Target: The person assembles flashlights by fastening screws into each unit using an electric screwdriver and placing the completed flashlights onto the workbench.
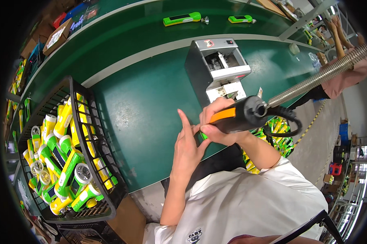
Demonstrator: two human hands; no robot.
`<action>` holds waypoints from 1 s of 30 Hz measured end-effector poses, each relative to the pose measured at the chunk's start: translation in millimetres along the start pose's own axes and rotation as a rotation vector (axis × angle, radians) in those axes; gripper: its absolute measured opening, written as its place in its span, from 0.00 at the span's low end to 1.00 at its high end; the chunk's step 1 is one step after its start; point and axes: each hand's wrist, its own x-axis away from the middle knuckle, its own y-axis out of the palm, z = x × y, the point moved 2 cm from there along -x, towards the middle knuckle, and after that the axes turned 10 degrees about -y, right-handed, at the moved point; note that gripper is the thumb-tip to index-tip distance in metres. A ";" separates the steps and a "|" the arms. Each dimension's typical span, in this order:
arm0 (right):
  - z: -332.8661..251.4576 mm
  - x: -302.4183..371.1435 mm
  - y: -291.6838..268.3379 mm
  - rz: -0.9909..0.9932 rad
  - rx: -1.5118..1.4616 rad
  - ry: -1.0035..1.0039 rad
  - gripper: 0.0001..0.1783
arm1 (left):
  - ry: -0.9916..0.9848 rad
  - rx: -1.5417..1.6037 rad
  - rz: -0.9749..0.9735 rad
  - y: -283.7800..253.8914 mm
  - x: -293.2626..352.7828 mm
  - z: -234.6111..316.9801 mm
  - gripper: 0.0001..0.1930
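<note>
My right hand (222,126) is wrapped round a black electric screwdriver (242,116) with an orange panel. A coiled metal hose (317,77) and a black cable run off from its end. My left hand (187,146) is just left of it, index finger stretched up. Its thumb and other fingers close about a small green piece (203,135), mostly hidden by both hands; it may be part of a flashlight. Directly beyond my hands stands a grey screw feeder (218,69), its white front tray (226,91) near the screwdriver.
At left stands a black crate (75,87) heaped with green and yellow flashlights (65,158). More flashlights (283,138) are piled at my right. Two flashlights lie on the far belt, a larger one (183,19) and a smaller one (240,19). Another person (346,73) is at far right.
</note>
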 end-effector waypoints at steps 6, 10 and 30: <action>-17.9 -4.2 -5.1 -0.107 0.384 -0.267 0.15 | 0.058 -0.022 0.006 1.0 2.4 1.0 0.60; -38.4 4.7 -25.5 0.341 -0.220 -0.238 0.13 | 0.116 -0.090 0.009 3.6 0.7 9.1 0.57; -38.4 -10.9 -96.7 0.344 0.132 -0.363 0.12 | 0.219 -0.261 -0.011 9.0 -10.5 6.4 0.42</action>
